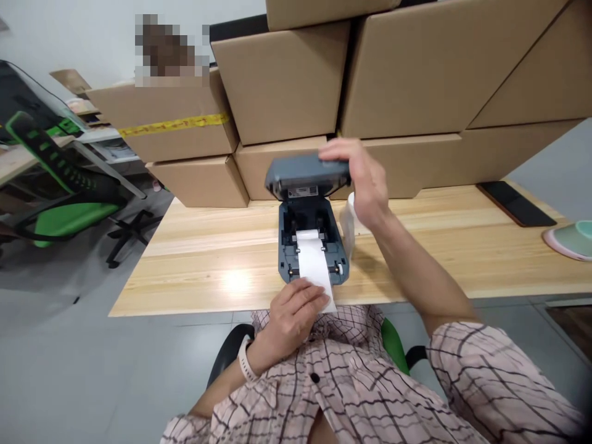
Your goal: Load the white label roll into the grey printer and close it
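Observation:
A dark grey label printer (287, 253) stands on the wooden table with its lid (296, 174) raised. Inside it sits a small white roll, and a white paper strip (314, 262) runs from it over the printer's front edge. My left hand (296, 311) has its fingers closed on the strip's loose end, just in front of the printer. My right hand (363, 179) grips the right side of the lid, fingers over its top. A white roll (348, 228) stands upright on the table, right of the printer, partly behind my right hand.
Stacked cardboard boxes (282, 86) line the back of the table (208, 259). A dark phone (515, 202) and a pale green and pink object (573, 240) are at the right. A green and black chair (74, 209) stands at the left; part of a person's blurred head shows behind the boxes.

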The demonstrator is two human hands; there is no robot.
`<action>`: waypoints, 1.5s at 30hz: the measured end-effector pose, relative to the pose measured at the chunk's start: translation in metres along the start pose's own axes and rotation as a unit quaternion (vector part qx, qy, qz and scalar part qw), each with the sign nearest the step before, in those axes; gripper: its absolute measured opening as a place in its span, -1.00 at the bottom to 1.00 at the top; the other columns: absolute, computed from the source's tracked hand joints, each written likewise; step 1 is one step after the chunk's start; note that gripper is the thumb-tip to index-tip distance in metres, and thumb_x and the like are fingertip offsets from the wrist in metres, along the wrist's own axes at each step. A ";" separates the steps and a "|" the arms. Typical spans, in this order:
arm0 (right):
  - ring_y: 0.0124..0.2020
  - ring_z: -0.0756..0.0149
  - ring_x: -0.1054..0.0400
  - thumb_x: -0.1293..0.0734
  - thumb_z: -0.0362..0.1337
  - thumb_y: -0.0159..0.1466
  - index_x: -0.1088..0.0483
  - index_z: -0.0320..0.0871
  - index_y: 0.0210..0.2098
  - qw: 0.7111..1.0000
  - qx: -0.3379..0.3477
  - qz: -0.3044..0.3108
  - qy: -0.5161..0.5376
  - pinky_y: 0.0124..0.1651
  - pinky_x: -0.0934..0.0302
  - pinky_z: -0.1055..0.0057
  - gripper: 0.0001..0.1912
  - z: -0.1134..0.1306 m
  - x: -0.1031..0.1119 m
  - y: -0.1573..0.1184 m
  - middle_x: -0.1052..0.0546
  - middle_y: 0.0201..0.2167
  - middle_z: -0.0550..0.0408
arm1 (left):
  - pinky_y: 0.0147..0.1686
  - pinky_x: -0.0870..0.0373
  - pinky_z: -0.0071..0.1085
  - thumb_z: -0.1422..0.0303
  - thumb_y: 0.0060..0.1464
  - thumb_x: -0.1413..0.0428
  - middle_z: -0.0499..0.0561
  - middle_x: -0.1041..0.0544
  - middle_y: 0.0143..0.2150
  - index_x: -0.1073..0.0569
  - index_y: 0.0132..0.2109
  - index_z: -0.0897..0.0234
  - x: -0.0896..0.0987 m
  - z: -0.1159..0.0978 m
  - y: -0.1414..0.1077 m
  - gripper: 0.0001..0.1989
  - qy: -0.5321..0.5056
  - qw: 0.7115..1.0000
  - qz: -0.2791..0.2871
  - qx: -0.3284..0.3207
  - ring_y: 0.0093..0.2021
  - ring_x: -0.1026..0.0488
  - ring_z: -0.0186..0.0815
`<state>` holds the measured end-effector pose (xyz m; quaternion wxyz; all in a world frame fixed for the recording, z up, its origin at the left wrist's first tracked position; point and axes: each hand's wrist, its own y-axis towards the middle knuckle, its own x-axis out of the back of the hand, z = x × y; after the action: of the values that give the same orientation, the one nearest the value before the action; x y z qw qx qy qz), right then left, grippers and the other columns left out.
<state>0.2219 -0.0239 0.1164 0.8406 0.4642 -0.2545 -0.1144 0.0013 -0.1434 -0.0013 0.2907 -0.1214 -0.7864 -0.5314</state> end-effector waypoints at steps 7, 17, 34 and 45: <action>0.33 0.10 -0.35 -0.11 -0.29 0.48 -0.46 -0.01 0.19 0.995 0.022 0.075 -0.067 0.36 -0.25 -0.06 -0.58 0.032 0.006 -0.119 -0.57 0.18 0.03 | 0.46 -0.05 0.10 0.39 0.13 -0.32 -0.02 -0.50 0.23 -0.54 0.11 -0.20 -0.016 0.000 -0.028 -0.55 0.200 0.976 -0.079 -0.014 0.48 -0.11 -0.07; 0.34 0.08 -0.33 -0.06 -0.23 0.49 -0.39 0.00 0.25 0.997 -0.005 0.060 -0.056 0.37 -0.20 -0.10 -0.55 0.034 -0.005 -0.165 -0.56 0.20 0.01 | 0.49 0.05 0.13 0.38 0.45 0.20 0.23 -0.51 0.27 -0.16 0.47 0.22 -0.014 0.035 0.002 -0.49 0.164 0.986 -0.002 0.032 0.53 -0.12 -0.08; 0.11 -0.02 -0.38 0.04 0.00 0.49 -0.43 0.13 0.23 0.994 -0.065 0.038 -0.085 0.30 -0.17 -0.12 -0.45 0.040 -0.019 -0.155 -0.53 -0.01 -0.02 | -0.46 -0.36 -0.32 0.02 0.38 0.14 0.03 -0.48 -0.50 -0.49 -0.39 0.23 0.005 -0.009 -0.042 -0.47 -0.247 0.863 -0.047 0.439 -0.51 -0.41 -0.28; 0.20 0.03 -0.35 -0.21 -0.17 0.47 -0.49 0.05 0.02 0.966 -0.063 0.123 -0.219 0.37 -0.01 -0.07 -0.75 0.061 -0.006 -0.128 -0.57 0.06 0.05 | -0.59 0.03 -0.52 -0.10 0.05 -0.29 -0.12 -0.33 -0.64 -0.45 -0.49 0.35 0.004 -0.007 0.007 -0.44 -0.462 0.642 0.120 0.600 -0.64 -0.10 -0.54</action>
<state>0.1898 -0.1342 0.0340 0.7996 0.3393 -0.4795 -0.1249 0.0040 -0.1476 0.0080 -0.0406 -0.2432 -0.9434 0.2220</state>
